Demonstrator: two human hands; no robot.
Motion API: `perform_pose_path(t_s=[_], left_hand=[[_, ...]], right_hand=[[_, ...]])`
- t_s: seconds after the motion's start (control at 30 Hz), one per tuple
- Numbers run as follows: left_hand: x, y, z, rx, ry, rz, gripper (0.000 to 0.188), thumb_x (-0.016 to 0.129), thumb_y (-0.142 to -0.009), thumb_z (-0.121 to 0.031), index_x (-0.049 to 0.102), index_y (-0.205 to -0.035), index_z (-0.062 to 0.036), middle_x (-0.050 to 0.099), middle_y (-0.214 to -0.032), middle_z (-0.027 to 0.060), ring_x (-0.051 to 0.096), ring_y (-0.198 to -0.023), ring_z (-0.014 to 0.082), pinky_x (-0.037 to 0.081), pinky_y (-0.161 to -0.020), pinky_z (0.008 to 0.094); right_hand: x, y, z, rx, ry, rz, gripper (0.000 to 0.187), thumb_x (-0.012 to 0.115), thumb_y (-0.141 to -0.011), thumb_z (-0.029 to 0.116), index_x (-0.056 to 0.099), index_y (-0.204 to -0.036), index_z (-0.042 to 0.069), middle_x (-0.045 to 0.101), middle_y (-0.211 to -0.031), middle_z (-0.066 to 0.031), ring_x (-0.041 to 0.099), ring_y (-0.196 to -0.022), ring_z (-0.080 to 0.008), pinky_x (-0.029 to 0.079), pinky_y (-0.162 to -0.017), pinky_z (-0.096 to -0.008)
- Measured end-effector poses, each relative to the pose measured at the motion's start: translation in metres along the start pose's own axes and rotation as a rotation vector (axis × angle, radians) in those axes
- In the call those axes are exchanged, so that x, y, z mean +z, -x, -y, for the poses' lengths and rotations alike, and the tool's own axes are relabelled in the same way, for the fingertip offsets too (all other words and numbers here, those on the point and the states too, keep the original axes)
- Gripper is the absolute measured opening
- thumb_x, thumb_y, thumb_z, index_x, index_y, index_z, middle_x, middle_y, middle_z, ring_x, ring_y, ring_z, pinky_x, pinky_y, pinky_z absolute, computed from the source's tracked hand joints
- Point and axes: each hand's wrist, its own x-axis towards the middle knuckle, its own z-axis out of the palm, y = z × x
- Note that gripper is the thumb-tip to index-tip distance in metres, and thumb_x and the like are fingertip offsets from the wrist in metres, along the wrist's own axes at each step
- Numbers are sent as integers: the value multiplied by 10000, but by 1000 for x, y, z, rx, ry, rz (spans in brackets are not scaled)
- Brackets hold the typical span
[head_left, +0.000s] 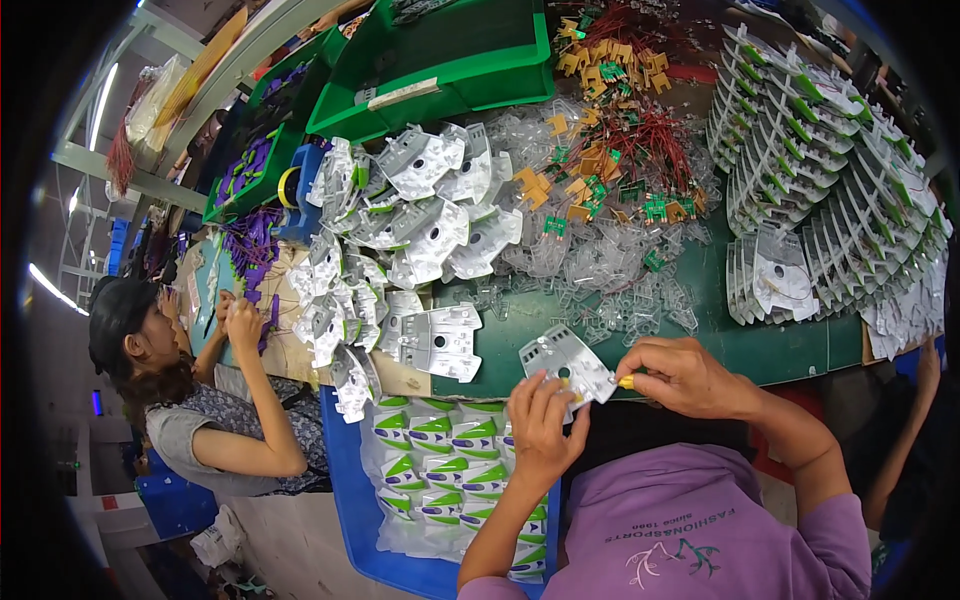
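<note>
Housing (563, 354) in left fingers (537, 402)

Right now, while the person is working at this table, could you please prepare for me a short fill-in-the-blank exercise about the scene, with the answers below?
1. The left hand holds a pale plastic shell, and the small item in the right hand is coloured ____.
2. The bin holding green-and-white pieces is ____.
3. The person in the dark cap is on the ____ side of the picture.
4. The tall stacked shells stand toward the picture's ____ edge.

Missing words: yellow; blue; left; right.
</note>
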Motion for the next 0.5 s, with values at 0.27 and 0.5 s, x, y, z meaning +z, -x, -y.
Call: perform_pose_path(t_s=[0.27,0.5], left_hand=[[-5,6,-4,114,74,108,223,755,-731,-106,648,-917,-46,636,-1091,119,551,-1198,333,449,-993,477],[-7,2,-7,88,21,148,242,754,-724,-118,650,-926,-34,617,-1131,152,566,-1174,338,455,-999,471]], right_hand=[[52,-19,-19,-189,652,81,152,667,-797,89,571,-905,41,528,-806,-76,616,-725,-239,504,-560,-368],[53,-13,-18,-208,725,258,262,657,-738,76,597,-987,22,563,-904,-77,631,-729,-222,516,-554,-357]])
